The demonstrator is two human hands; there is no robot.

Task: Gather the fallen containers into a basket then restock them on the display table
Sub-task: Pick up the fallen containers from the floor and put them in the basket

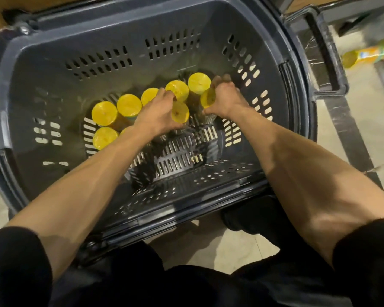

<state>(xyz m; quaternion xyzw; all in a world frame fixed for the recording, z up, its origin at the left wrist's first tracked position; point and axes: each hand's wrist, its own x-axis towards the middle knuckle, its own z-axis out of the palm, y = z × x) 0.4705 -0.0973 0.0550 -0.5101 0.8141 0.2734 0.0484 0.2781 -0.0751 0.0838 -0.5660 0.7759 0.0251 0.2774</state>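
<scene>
1. Dark grey slotted plastic basket (pixel 142 25): stands on the pale tiled floor (pixel 231 247) directly in front of the crouching person. Both bare forearms reach down into it.
2. Yellow-lidded cylindrical containers (pixel 129 105): at least six stand upright on the basket bottom, lids up. They are packed side by side along the far and left part.
3. Left hand (pixel 157 114): fingers curled round the body of one yellow-lidded container (pixel 180 112), gripped just below the lid. It is near the basket's middle, just in front of the standing row.
4. Right hand (pixel 224 100): fingers wrapped round a second yellow-lidded container (pixel 208 99), close beside the far-right end of the row.
5. Governing relation: each held container hangs below its hand with its long axis near upright and its lid tipped a little toward the person. Bare basket bottom lies beneath them. A straight lowering looks enough to seat both, and the left hand is nearer the row.
6. Outstanding item: one yellow-ended container on its side (pixel 350 59) lies on the floor beyond the basket's right handle (pixel 326 52), well apart from both hands. The right hand is nearer to it. Gathering is judged unfinished, and the display desk is not in view.
</scene>
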